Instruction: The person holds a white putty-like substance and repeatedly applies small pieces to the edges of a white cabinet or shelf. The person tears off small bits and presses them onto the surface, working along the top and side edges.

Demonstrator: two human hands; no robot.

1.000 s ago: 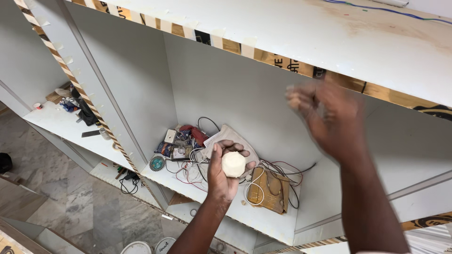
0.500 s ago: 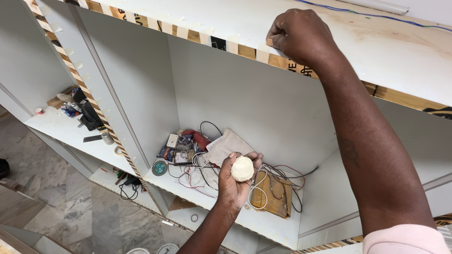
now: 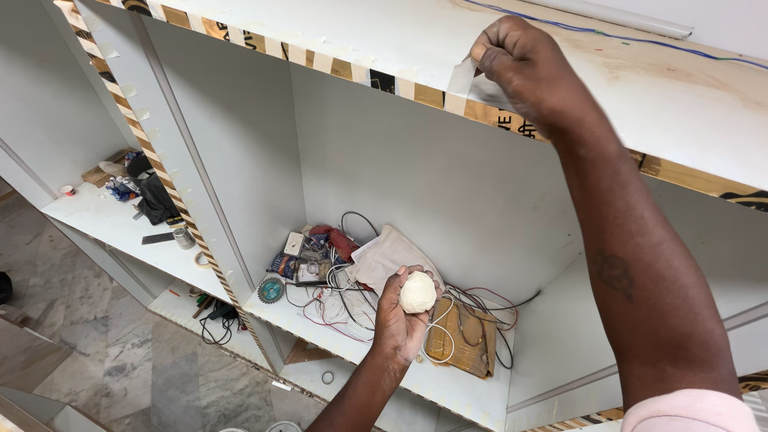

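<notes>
- the right hand [image 3: 524, 68] is raised to the front edge of the top shelf board [image 3: 336, 32]; its fingers [image 3: 490, 56] are pinched shut on a strip of pale tape [image 3: 462, 84] that hangs down over that edge.
- the tape strip sits just left of the fingertips and below them, one end gripped, the rest lying against the taped brown edge band [image 3: 416, 94].
- the left hand [image 3: 404, 316] is held lower, in front of the middle compartment; its fingers curl closed round a white ball of putty-like stuff [image 3: 418, 292], which rests on the fingertips and the thumb side of the palm.
- behind and below that hand, on the white shelf [image 3: 448, 384], lie tangled wires [image 3: 336, 300], a folded cloth [image 3: 388, 252], a flat brown board [image 3: 464, 336] and a small teal round piece [image 3: 270, 290].
- the left compartment [image 3: 104, 220], well apart from both hands, holds a dark bag and small odds and ends.
- the upright panel edges carry the same striped tape [image 3: 172, 192].
- the cabinet is white all over, standing on a grey marbled floor [image 3: 120, 368]; a black cable [image 3: 214, 324] lies on the bottom shelf.
</notes>
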